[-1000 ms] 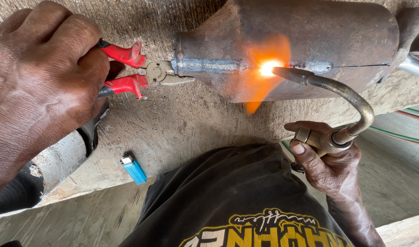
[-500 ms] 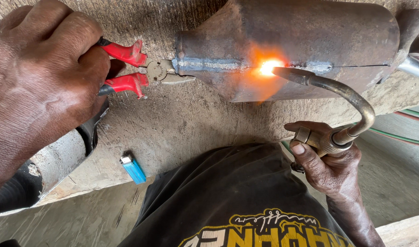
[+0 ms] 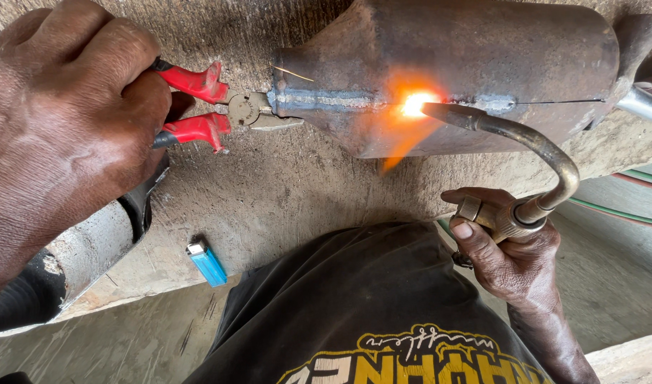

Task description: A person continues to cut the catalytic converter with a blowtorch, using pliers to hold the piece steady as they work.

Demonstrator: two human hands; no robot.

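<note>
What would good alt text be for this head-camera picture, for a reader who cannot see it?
A person's right hand aims a curved brass torch whose flame glows orange on the seam of a rusty metal cylinder, while the left hand grips red-handled pliers clamped on the cylinder's narrow end. A blue lighter lies on the concrete bench below.

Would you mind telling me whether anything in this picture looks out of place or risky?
One thing stands out: a blue lighter lies on the concrete bench, near the lit torch flame on the metal cylinder. A fuel lighter near open flame looks hazardous. Otherwise nothing seems askew.
</note>
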